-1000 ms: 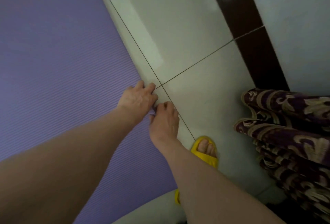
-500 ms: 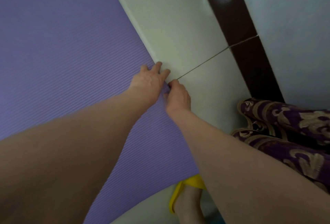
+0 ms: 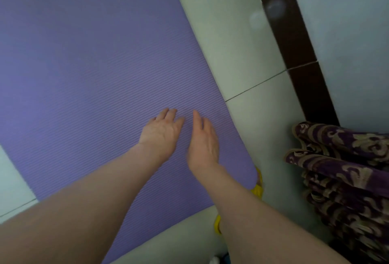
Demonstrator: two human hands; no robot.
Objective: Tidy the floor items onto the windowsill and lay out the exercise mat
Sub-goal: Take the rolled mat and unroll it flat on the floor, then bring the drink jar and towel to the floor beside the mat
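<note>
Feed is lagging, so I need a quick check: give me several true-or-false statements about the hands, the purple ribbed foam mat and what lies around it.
1. The purple ribbed foam mat lies unrolled on the pale tiled floor. True.
2. The left hand grips a mat corner. False: it is open, over the mat's surface.
3. The right hand is open-fingered. True.
4. The patterned purple-and-gold fabric lies on the mat. False: it lies apart, by the wall.
</note>
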